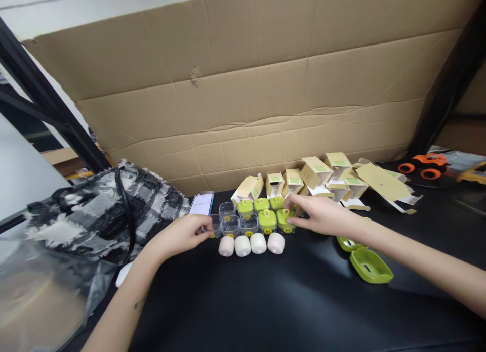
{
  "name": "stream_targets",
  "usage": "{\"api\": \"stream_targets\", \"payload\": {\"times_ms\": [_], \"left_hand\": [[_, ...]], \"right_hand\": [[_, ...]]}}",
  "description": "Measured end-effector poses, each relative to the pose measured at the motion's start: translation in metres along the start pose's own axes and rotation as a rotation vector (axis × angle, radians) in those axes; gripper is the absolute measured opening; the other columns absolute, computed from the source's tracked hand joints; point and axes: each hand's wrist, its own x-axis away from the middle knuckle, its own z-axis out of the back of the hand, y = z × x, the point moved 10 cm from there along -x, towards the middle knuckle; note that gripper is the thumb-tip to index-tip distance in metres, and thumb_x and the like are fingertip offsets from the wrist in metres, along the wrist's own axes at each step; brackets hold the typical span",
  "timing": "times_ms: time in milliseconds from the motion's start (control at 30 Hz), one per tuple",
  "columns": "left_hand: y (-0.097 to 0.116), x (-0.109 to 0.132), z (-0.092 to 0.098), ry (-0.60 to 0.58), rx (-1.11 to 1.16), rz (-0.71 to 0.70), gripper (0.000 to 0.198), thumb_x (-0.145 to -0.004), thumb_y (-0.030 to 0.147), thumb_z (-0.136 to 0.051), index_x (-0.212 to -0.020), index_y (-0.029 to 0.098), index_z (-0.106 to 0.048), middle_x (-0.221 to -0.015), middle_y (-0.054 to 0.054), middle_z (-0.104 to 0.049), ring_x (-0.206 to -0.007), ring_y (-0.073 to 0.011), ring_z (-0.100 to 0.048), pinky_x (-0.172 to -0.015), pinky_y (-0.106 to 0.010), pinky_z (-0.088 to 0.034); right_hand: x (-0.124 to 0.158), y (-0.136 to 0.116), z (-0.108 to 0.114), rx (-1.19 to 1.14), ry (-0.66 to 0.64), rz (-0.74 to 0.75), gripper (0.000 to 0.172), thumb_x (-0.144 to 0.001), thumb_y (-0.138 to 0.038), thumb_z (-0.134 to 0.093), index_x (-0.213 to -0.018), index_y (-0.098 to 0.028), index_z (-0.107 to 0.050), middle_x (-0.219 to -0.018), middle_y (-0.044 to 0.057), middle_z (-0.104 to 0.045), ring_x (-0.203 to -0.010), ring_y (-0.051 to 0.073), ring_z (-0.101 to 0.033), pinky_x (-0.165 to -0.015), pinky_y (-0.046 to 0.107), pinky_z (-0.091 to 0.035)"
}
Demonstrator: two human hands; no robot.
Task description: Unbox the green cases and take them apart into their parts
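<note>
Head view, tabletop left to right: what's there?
Black-and-white woven bag → blue-edged smartphone → row of four white rounded pieces → two loose green plastic lids → orange toy truck. Small cube boxes and tan cardboard cartons overlap these; left out.

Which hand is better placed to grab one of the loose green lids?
Right, probably. The right hand rests on a green-lidded cup, and the loose lids lie just beside its forearm. The left hand is at a clear cup on the row's far end, farther from them.

Bare left hand (186,234), small dark mark (138,304) on its forearm, bare right hand (322,216)
</note>
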Motion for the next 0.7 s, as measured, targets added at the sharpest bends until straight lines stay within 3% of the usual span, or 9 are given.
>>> {"api": "stream_targets", "payload": {"times_ms": [167, 567, 633, 700], "left_hand": [[0.001, -0.005, -0.010, -0.021, 0.047, -0.012, 0.020, -0.085, 0.024, -0.046, -0.078, 0.018, -0.064, -0.077, -0.003, -0.069, -0.069, -0.0180, -0.061, -0.063, -0.024, -0.043], [0.005, -0.011, -0.013, 0.047, 0.146, -0.034, 0.017, -0.084, 0.025, -0.046, -0.079, 0.020, -0.061, -0.081, -0.002, -0.064, -0.073, -0.0171, -0.059, -0.067, -0.026, -0.045], [0.001, -0.009, -0.013, 0.079, 0.165, -0.008, 0.012, -0.082, 0.028, -0.051, -0.086, 0.020, -0.059, -0.085, -0.001, -0.061, -0.072, -0.0162, -0.059, -0.066, -0.026, -0.046], [-0.007, -0.005, -0.007, 0.126, 0.175, 0.047, 0.024, -0.077, 0.031, -0.057, -0.097, 0.020, -0.052, -0.085, 0.000, -0.058, -0.066, -0.0154, -0.057, -0.061, -0.027, -0.046]], "right_hand": [[0.000, 0.008, 0.002, 0.001, -0.019, -0.021, 0.018, -0.086, -0.033, -0.056, -0.098, -0.021, -0.053, -0.083, 0.005, -0.068, -0.073, 0.024, -0.066, -0.063, 0.032, -0.046], [0.003, 0.022, 0.004, -0.079, -0.052, -0.036, 0.026, -0.085, -0.040, -0.057, -0.100, -0.019, -0.059, -0.090, 0.006, -0.070, -0.079, 0.022, -0.067, -0.069, 0.033, -0.050], [0.003, 0.021, 0.003, -0.079, -0.037, -0.022, 0.021, -0.088, -0.038, -0.052, -0.093, -0.019, -0.062, -0.088, 0.006, -0.070, -0.078, 0.021, -0.066, -0.068, 0.032, -0.049], [0.003, 0.019, 0.005, -0.068, -0.007, -0.008, 0.021, -0.090, -0.034, -0.049, -0.086, -0.019, -0.063, -0.084, 0.006, -0.070, -0.075, 0.021, -0.065, -0.067, 0.032, -0.048]]}}
